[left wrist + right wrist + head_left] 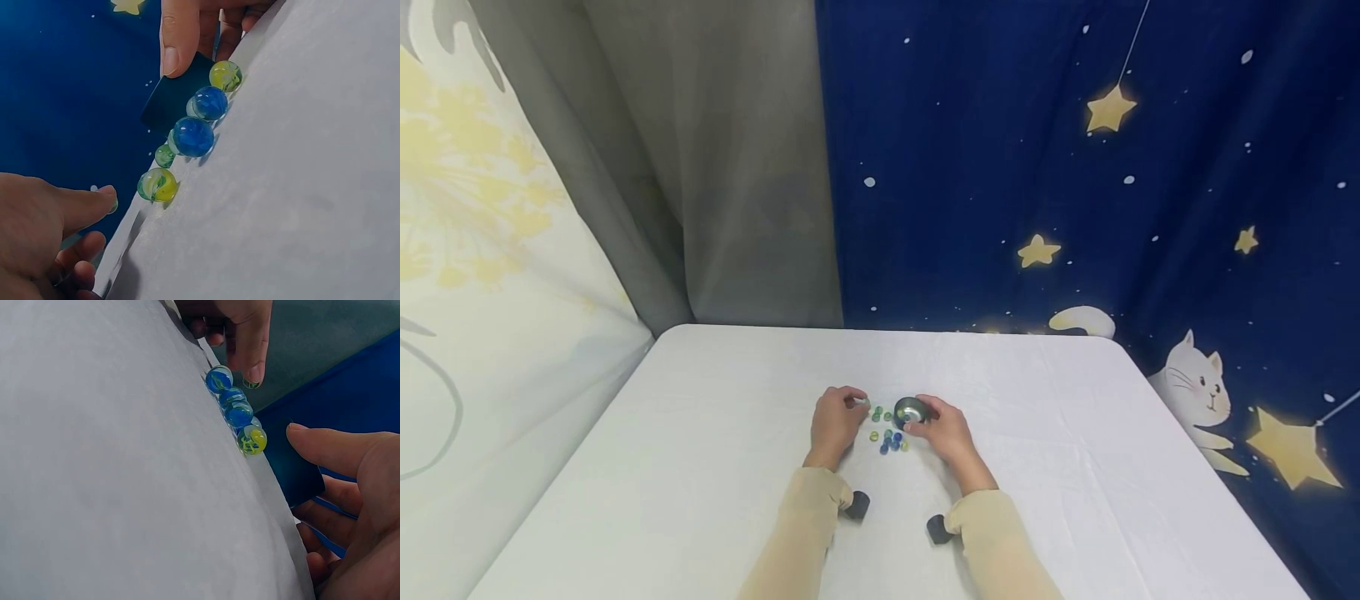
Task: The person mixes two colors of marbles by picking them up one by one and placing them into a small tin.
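My left hand pinches a green marble between thumb and finger, just left of the other marbles. My right hand grips a small dark cup by its side, thumb in front and fingers round the far side. The cup's shiny metal inside shows in the head view, with a greenish spot in it that may be a marble. Between the hands, on the white cloth, lie several glass marbles: green ones farther back, blue ones and yellow-green ones nearer the person.
A white cloth covers the table. Behind it hang a grey curtain and a dark blue curtain with stars. Both sleeves are beige, with a black block at each wrist.
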Demonstrator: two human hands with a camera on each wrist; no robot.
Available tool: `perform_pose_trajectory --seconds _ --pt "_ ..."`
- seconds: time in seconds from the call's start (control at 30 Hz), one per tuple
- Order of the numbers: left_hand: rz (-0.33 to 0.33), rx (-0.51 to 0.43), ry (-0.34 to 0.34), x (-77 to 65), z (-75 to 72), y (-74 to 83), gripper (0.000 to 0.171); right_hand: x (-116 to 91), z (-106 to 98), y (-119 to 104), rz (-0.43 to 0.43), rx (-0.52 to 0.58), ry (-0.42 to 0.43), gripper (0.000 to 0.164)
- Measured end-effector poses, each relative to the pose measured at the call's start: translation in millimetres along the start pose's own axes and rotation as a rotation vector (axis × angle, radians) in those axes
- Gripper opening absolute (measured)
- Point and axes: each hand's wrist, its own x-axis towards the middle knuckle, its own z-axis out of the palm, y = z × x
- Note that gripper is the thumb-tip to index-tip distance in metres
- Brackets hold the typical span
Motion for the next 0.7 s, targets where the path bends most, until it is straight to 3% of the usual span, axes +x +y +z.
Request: perform_pose_trajectory --seconds 0.43,0.7 --pt "0.020 -0.002 0.011 -0.2 -2.1 1.4 0.015 0.1 0.8 -0.3 -0.005 -0.008 0.002 0.056" --pt "0.012 -0.071 -0.007 1.8 1.4 3.0 0.015 -0.2 0.5 -0.9 -0.005 -0.014 0.001 0.056"
